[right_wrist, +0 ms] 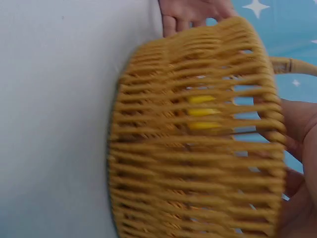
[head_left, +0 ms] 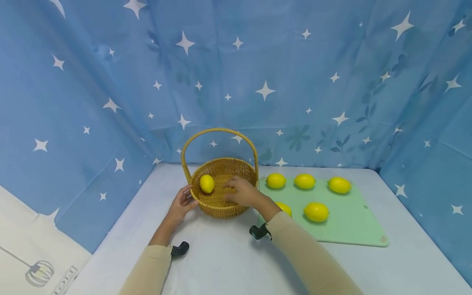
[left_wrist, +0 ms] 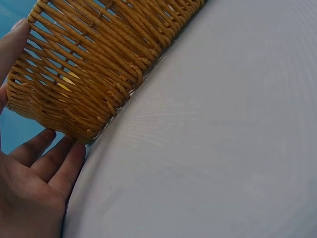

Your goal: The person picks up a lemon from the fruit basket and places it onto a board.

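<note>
A round woven wicker basket with an arched handle (head_left: 221,186) stands near the centre of the head frame on the pale grey bench (head_left: 221,262). One yellow lemon (head_left: 207,183) lies inside it, towards its left wall. The left hand (head_left: 181,205) rests against the basket's outer left wall, fingers straight and touching the weave, not curled round it. The right hand (head_left: 241,191) reaches over the right rim into the basket, fingers loosely spread, its grip on nothing that shows. Right of the basket a light green cutting mat (head_left: 350,229) carries five more yellow lemons (head_left: 316,212), one partly hidden behind the right wrist. A blue star-printed cloth (head_left: 110,73) fills the upper frame.
</note>
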Demonstrator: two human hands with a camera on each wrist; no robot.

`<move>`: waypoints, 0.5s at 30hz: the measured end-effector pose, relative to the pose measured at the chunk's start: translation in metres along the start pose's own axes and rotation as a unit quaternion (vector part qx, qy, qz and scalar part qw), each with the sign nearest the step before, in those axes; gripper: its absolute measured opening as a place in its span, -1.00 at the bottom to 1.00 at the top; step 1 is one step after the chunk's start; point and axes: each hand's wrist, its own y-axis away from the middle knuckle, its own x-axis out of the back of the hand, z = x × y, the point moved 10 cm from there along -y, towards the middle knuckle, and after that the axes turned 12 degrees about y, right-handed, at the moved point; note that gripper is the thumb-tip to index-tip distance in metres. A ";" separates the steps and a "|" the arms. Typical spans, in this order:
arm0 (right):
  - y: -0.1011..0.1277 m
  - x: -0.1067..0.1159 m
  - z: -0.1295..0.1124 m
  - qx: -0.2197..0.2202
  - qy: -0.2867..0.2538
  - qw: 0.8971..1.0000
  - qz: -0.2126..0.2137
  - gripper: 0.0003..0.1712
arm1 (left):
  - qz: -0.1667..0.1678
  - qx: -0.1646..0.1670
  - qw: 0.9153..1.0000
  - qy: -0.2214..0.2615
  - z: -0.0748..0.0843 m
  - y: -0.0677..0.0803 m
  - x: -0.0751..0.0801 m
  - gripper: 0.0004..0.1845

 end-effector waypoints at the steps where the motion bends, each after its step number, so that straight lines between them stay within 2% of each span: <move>1: -0.002 -0.004 -0.002 -0.002 0.002 1.000 -0.005 -0.54 | 0.000 0.002 1.000 0.000 -0.001 0.001 0.001 -0.20; 4: -0.010 -0.011 -0.007 -0.002 0.019 1.000 -0.011 -0.54 | 0.003 0.003 1.000 -0.003 -0.003 0.001 0.004 -0.20; 10: -0.027 -0.020 -0.025 0.025 0.086 0.996 -0.021 -0.51 | 0.011 -0.006 1.000 0.004 -0.021 -0.007 0.015 -0.25; 15: -0.039 -0.028 -0.027 0.028 0.128 0.991 -0.025 -0.44 | 0.011 -0.015 1.000 -0.011 -0.027 -0.011 0.016 -0.27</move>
